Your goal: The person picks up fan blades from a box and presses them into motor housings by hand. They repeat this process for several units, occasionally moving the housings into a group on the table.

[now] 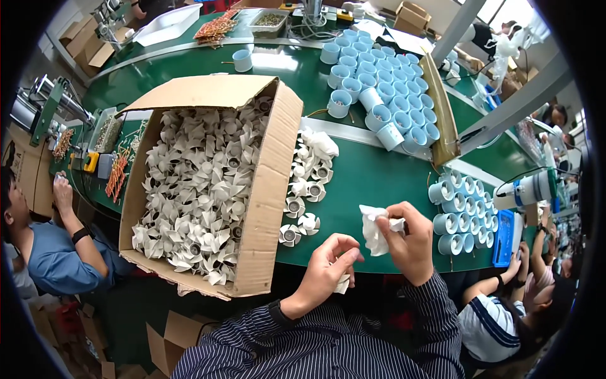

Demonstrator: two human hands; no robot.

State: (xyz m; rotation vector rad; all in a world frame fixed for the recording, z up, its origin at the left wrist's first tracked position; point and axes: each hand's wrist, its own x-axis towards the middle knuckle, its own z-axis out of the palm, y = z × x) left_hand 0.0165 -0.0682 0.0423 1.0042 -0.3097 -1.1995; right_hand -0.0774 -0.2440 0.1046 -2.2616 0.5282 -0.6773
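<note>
My right hand (411, 243) is closed on a crumpled white tissue (374, 235), held up over the table's near edge. My left hand (325, 271) is just left of it, fingers curled together around a small white piece (343, 284); only its lower end shows, so its kind is unclear. Several loose white fan wheels (309, 189) lie on the green table (363, 183) ahead of my left hand, with another white crumpled wad (322, 142) at their far end. Left of them, an open cardboard box (268, 208) is filled with similar fan wheels (196, 183).
Light-blue cups (398, 88) are grouped at the far right, and more blue cups (451, 224) holding white parts stand nearer. A lone cup (242, 60) is beyond the box. Co-workers sit at left (66, 246) and right (492, 322). A blue tray (504, 239) is at the right edge.
</note>
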